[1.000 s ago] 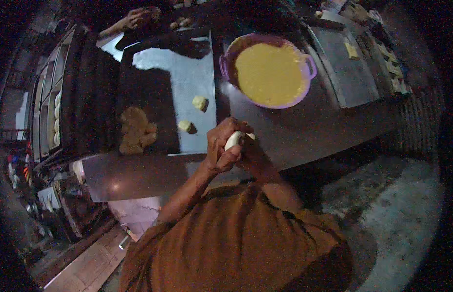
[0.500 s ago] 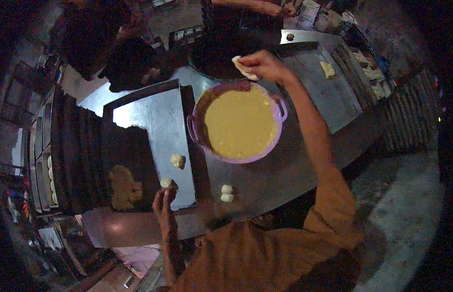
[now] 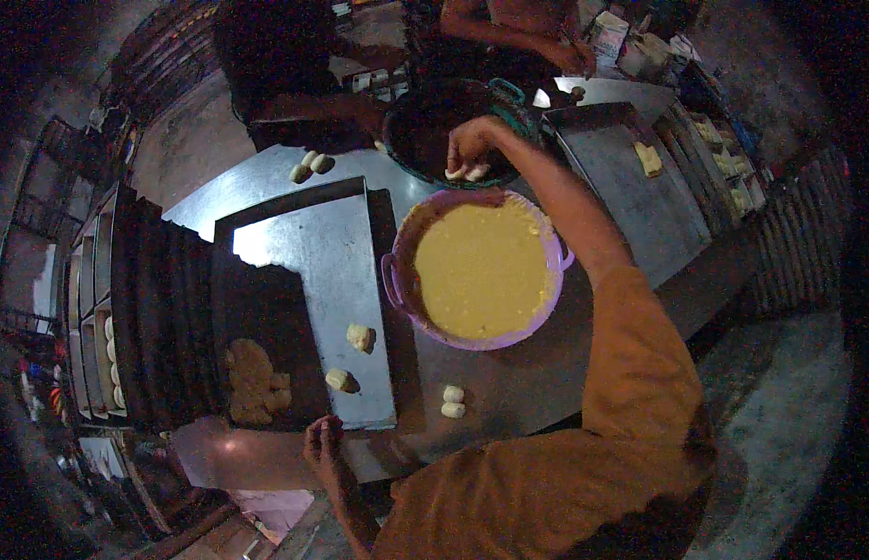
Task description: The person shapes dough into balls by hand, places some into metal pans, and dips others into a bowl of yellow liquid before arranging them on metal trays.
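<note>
My right hand (image 3: 474, 145) reaches over the dark green basin (image 3: 520, 173) at the far side of the table. Its fingers are closed on a pale dough piece (image 3: 467, 173), partly hidden under them. My left hand (image 3: 324, 441) is by the near edge of the metal tray (image 3: 313, 243), fingers curled with nothing visible in them. Just beyond it a dough ball (image 3: 338, 379) lies on the tray, with another lump of dough (image 3: 359, 337) farther back. Between the tray and my right arm stands a purple two-handled tub (image 3: 397, 280) of yellow batter-like mixture (image 3: 486, 271).
Two small dough balls (image 3: 453, 401) sit on the table near me. Three more dough balls (image 3: 311, 166) lie at the far left by a co-worker's arm (image 3: 327, 110). A second tray (image 3: 630, 177) at right holds a yellowish dough piece (image 3: 648, 159). Another person's arms (image 3: 537, 47) show behind.
My left hand has let go of the dough ball on the tray and drawn back. My right hand has lowered the flat dough piece into the basin. The view has shifted.
</note>
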`<state>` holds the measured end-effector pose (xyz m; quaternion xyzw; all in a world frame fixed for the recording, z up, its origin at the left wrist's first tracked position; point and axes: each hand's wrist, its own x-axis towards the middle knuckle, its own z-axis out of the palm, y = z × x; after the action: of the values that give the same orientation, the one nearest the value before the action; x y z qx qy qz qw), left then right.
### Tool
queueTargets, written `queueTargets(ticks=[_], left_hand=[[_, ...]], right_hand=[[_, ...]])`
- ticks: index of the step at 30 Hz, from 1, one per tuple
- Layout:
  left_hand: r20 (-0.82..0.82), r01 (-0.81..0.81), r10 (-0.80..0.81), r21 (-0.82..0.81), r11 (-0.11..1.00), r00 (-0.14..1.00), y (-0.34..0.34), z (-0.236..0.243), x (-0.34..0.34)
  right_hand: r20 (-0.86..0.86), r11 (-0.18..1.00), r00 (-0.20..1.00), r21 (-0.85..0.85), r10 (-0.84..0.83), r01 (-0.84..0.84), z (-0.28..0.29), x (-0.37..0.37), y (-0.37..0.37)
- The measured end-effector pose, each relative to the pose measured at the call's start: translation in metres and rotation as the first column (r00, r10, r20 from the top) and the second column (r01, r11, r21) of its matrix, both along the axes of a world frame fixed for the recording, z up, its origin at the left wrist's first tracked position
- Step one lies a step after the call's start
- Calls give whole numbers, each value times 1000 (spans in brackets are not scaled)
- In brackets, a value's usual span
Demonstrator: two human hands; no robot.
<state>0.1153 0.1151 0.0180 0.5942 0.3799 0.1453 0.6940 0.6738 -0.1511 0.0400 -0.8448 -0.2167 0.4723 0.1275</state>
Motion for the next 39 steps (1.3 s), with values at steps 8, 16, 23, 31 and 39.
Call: queueTargets(ticks=[8, 16, 23, 31, 39], left_hand=[[87, 66, -82, 174, 983, 993, 6, -5, 9], [198, 381, -358, -95, 920, 913, -26, 8, 44], [497, 563, -264, -718, 410, 826, -78, 51, 71], [528, 532, -140, -732, 426, 838, -66, 41, 32], [466, 472, -147, -724, 504, 872, -29, 66, 21]], right_hand=[[177, 975, 963, 62, 201, -215, 15, -14, -14], [-205, 546, 973, 805, -111, 232, 62, -152, 0], [-646, 156, 756, 741, -101, 654, 67, -373, 36], [-732, -105, 615, 664, -293, 740, 41, -453, 42], [330, 365, 749, 922, -575, -126, 37, -500, 69]])
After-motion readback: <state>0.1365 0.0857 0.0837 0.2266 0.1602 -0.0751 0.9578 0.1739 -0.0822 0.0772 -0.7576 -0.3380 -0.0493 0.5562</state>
